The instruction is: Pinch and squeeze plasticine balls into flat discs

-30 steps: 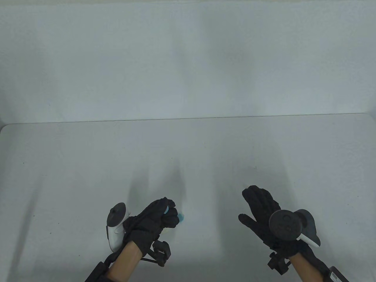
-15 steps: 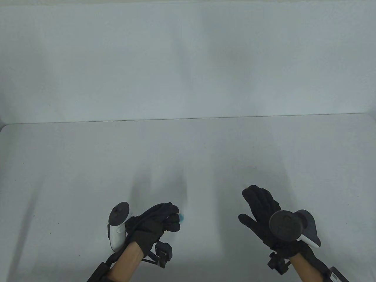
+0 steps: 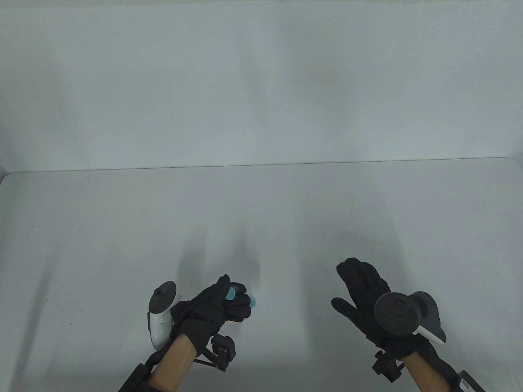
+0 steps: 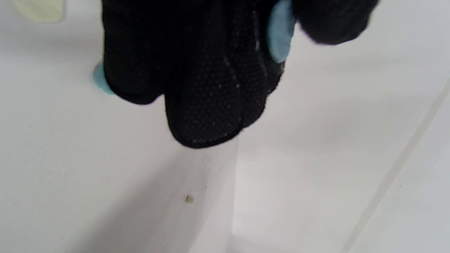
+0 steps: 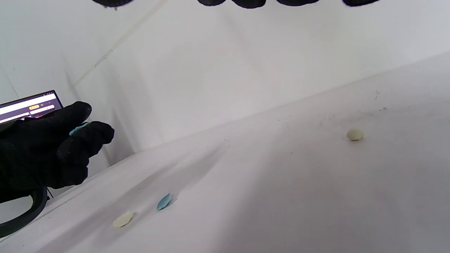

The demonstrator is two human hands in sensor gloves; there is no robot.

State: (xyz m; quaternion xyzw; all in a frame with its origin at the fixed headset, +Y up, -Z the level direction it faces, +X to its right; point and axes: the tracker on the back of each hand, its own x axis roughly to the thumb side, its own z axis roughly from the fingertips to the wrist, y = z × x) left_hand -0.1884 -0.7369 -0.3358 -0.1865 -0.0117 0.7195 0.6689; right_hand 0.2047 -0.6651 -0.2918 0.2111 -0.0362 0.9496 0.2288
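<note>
A white worktop (image 3: 286,212) stands against a plain white wall, and shadows of the two arms fall on it.

The thing in work is a blue plasticine piece (image 3: 231,292), held above the worktop near its front edge. The left hand (image 3: 216,304) pinches it between the thumb and the fingertips (image 4: 207,116); in the left wrist view only a thin blue edge (image 4: 280,33) shows between them, so it is already rather flat. I judge it to be very light and soft, and it takes the form of whatever presses it. It may also stick a little to the dotted glove fabric. The best place to hold it is on the two flat faces, pad against pad, moving around the rim so the thickness becomes even. A hard pinch at one point could make it thin there, or tear it.

On the worktop just under that hand lies a blue disc (image 5: 164,201), and beside it a pale yellow disc (image 5: 123,219); both look finished. A pale yellow ball (image 5: 355,134) sits well apart from them, still round and not touched.

The right hand (image 3: 361,292) is released, with fingers spread, and holds nothing. At the left edge of the right wrist view a lit screen (image 5: 30,105) is partly seen.
</note>
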